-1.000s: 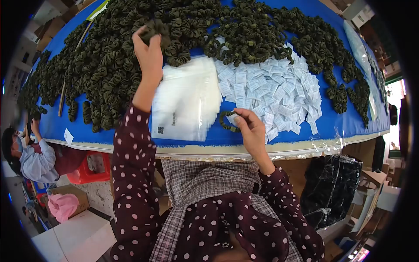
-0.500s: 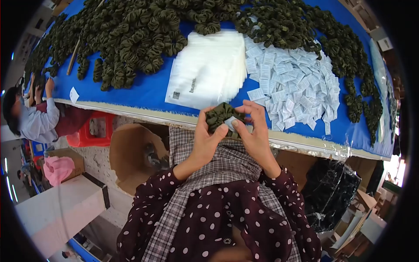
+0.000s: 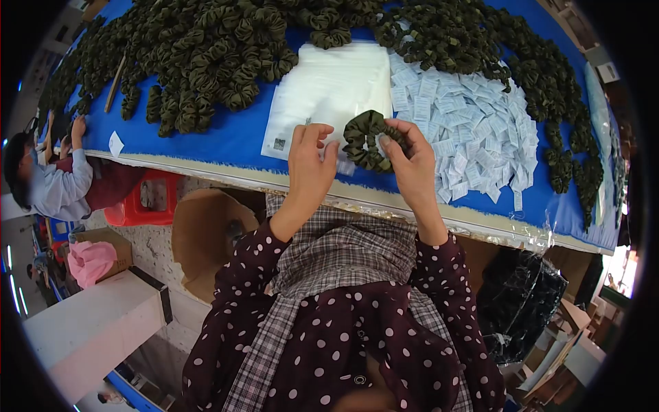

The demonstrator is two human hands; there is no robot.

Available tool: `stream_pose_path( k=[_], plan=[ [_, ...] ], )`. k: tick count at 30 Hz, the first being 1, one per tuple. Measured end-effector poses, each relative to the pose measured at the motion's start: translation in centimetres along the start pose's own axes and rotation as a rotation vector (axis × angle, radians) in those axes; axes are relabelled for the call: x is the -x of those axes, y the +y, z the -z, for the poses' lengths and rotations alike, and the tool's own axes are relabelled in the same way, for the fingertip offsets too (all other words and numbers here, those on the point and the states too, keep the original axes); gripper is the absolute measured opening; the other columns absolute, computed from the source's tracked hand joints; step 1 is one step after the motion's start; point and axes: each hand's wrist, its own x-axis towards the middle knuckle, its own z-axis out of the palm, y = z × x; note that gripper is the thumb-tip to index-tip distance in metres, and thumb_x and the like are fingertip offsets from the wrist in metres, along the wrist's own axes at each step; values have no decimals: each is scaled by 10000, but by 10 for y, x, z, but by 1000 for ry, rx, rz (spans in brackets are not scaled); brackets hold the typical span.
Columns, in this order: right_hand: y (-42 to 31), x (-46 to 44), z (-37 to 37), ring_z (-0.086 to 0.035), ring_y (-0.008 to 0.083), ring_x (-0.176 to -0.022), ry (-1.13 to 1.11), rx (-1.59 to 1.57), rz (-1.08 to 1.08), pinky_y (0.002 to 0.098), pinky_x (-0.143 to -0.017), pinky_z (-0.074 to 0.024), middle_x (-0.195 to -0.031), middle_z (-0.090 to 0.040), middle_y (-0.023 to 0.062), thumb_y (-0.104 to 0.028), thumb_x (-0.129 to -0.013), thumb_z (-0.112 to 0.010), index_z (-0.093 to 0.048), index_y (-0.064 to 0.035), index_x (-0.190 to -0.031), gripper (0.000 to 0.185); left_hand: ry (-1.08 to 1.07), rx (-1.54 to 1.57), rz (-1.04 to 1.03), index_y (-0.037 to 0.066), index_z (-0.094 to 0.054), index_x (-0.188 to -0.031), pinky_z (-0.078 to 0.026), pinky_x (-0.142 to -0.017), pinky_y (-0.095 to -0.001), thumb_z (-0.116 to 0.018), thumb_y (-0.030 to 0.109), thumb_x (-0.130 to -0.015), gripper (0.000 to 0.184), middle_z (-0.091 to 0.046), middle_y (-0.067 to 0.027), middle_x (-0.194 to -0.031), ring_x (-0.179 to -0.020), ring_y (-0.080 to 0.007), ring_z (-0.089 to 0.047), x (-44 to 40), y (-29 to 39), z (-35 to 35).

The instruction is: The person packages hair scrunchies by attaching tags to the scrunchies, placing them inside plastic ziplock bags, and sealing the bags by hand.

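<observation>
A dark green scrunchie (image 3: 362,135) is pinched at its right side by my right hand (image 3: 414,163), above the front edge of the table. Its ring faces me, with a pale patch beside my right thumb that may be a label. My left hand (image 3: 310,165) holds nothing; its fingers are apart and partly curled, left of the scrunchie. Behind both hands lies a stack of frosted plastic bags (image 3: 343,75), with a small printed square near its lower left corner. Right of the stack spreads a heap of small white printed labels (image 3: 473,130).
Large piles of green scrunchies (image 3: 206,55) cover the back of the blue-covered table (image 3: 233,141). More scrunchies (image 3: 446,34) lie beyond the labels. At the left sits another person (image 3: 58,182) near a red stool (image 3: 141,206). A cardboard container (image 3: 206,240) and a black plastic-wrapped bundle (image 3: 518,302) stand below.
My left hand has let go of the scrunchie and moved left. My right hand has carried the scrunchie slightly up and right, over the bags, and its ring now shows more openly.
</observation>
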Motion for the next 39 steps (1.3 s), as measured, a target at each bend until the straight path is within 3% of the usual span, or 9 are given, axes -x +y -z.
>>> stream_pose_path(
  k=[4, 9, 14, 20, 25, 29, 35, 39],
  plan=[
    [10, -14, -14, -598, 137, -845, 72, 373, 158, 242, -779, -482, -1011, -695, 54, -26, -919, -642, -649, -11, -1196, 278, 115, -303, -237, 33, -650, -1060, -480, -699, -326, -715, -4, -835, 237, -564, -92, -1004, -791, -211, -570, -1, -28, -12],
    [25, -13, -15, -653, 234, -855, 180, 487, 160, 313, -796, -518, -1037, -705, 108, -22, -875, -667, -658, -9, -1148, 273, 35, -203, -2, 27, -656, -941, -466, -659, -328, -745, 16, -814, 156, -570, -66, -935, -741, -197, -567, -10, -17, 0],
    [24, -12, -15, -659, 262, -890, 170, 481, 131, 333, -810, -522, -1104, -694, 124, -8, -863, -661, -653, -22, -1161, 298, 102, -291, -103, 20, -673, -864, -448, -617, -280, -748, -2, -813, 94, -577, -37, -899, -639, -148, -495, -15, -29, -4],
    [17, -5, -25, -622, 177, -944, 131, 599, 239, 276, -854, -488, -1128, -672, 77, -12, -874, -662, -638, -13, -1222, 349, 199, -151, -97, 42, -634, -868, -445, -653, -306, -724, 13, -815, 109, -564, -47, -856, -705, -190, -522, -10, -23, -1],
    [14, -1, -38, -617, 265, -999, -22, 579, 428, 333, -870, -504, -1231, -639, 148, 32, -843, -620, -583, -37, -1318, 482, 183, -7, -217, 49, -627, -853, -444, -674, -298, -707, 14, -825, 92, -561, -43, -863, -744, -195, -512, 4, -12, 6],
    [17, -15, -36, -599, 211, -1057, -330, 353, 347, 298, -927, -473, -1202, -619, 80, 56, -852, -597, -556, -54, -1368, 529, 163, -142, -449, 53, -646, -924, -439, -694, -290, -691, -1, -830, 118, -566, -48, -877, -787, -202, -519, 15, -12, 4],
    [29, 5, -28, -598, 247, -1026, -98, 302, 187, 325, -924, -479, -1259, -616, 128, 53, -836, -563, -520, -55, -1415, 591, 342, -471, -562, 48, -612, -1154, -443, -704, -299, -675, -39, -817, 354, -574, -55, -903, -813, -209, -529, 36, -9, 9],
    [23, 22, -11, -558, 181, -945, 62, 197, 169, 287, -852, -468, -1184, -600, 112, 49, -865, -574, -541, -63, -1390, 538, 83, 80, -261, 50, -474, -1363, -452, -679, -318, -647, -82, -805, 600, -581, -69, -885, -777, -209, -545, 50, -20, -17]
  ],
)
